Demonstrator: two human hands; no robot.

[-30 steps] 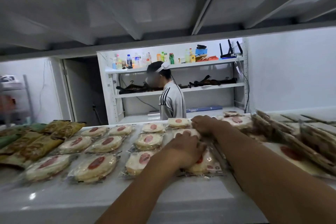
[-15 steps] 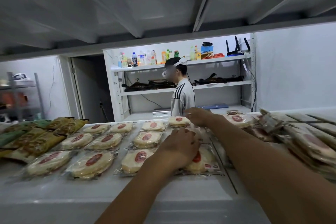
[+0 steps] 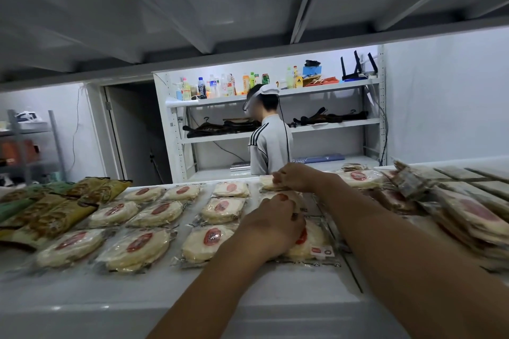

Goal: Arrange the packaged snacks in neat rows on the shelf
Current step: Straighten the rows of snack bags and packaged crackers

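Two bare hands tidy round wrapped snacks on a white shelf (image 3: 192,292).

Flat round packs (image 3: 154,213) with red labels lie in rows across the centre of the frame, with yellow-brown packs (image 3: 55,215) at the left edge and a loose pile (image 3: 468,212) at the right. The left hand (image 3: 271,231), centre frame, lies over the front pack (image 3: 314,242) of the rightmost row, its fingers bent down over the far edge; whether they grasp it cannot be told. The right hand (image 3: 296,177), just above it in the frame, has its fingers curled round the right edge of the rear pack (image 3: 267,183) in that row. In the background, another person (image 3: 268,146) stands before a white rack (image 3: 330,124) of bottles.
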